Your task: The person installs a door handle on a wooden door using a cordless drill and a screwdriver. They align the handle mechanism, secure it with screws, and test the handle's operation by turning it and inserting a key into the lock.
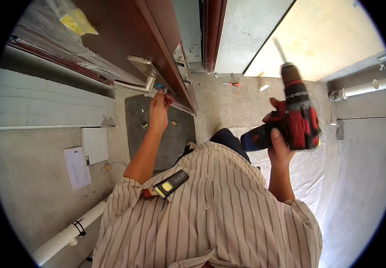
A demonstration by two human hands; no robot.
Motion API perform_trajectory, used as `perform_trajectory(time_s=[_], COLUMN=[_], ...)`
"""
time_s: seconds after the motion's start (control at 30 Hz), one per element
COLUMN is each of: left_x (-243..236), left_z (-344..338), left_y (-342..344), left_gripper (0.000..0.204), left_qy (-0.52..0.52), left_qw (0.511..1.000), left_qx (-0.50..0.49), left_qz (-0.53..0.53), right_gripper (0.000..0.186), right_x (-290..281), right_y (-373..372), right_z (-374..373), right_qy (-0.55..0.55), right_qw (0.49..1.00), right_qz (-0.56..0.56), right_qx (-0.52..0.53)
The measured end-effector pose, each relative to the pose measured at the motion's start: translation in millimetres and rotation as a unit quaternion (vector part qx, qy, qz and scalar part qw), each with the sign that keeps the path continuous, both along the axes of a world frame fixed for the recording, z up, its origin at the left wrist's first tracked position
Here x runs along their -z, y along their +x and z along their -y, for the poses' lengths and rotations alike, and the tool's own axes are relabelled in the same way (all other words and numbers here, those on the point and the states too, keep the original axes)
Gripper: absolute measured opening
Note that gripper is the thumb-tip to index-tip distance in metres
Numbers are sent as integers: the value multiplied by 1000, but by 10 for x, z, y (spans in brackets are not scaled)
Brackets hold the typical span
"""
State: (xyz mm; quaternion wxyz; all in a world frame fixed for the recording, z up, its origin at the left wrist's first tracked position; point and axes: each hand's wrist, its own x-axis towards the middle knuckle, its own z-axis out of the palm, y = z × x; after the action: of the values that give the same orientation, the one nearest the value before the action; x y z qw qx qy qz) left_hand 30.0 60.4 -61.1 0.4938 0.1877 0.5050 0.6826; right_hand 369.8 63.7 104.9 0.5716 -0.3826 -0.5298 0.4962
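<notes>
My left hand (159, 110) reaches up to the edge of a dark reddish-brown door (117, 31). Its fingers are pinched at a small blue-and-silver piece (159, 85), too small to name surely, just below the metal door handle (135, 86). A lock faceplate (180, 60) shows on the door's narrow edge. In my right hand (280, 145) is a red and black cordless drill (298, 111), slightly blurred, fingers wrapped round its grip. Its long bit (279, 49) points up and away from me, apart from the door.
A dark mat (146, 143) with small brass-coloured pieces lies below the door. Farther off on the concrete floor are a screwdriver (232, 84) and a short white pipe (264, 86). A pale board (318, 35) leans at the right; white boxes (95, 145) lie left. A small lamp (171, 184) hangs on my shirt.
</notes>
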Motion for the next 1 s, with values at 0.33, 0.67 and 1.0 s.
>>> perform_trajectory(time_s=[0.33,0.67,1.0], left_x=[-50,-55,-1625], left_z=[-318,-477,-247], left_y=[-45,-186,-601], left_gripper=[28,32,18], left_qy=[-3,-27,405], left_qw=[938,847,660], left_qx=[64,201,141], left_qz=[340,491,-617], right_gripper=[69,83,80], right_x=[570,1067,1368], right_y=[-97,-737,-1866], right_z=[217,570,1178], right_qy=[-96,-25,-34], right_qw=[955,978,978], right_qz=[213,176,202], right_qx=[-184,-111,25])
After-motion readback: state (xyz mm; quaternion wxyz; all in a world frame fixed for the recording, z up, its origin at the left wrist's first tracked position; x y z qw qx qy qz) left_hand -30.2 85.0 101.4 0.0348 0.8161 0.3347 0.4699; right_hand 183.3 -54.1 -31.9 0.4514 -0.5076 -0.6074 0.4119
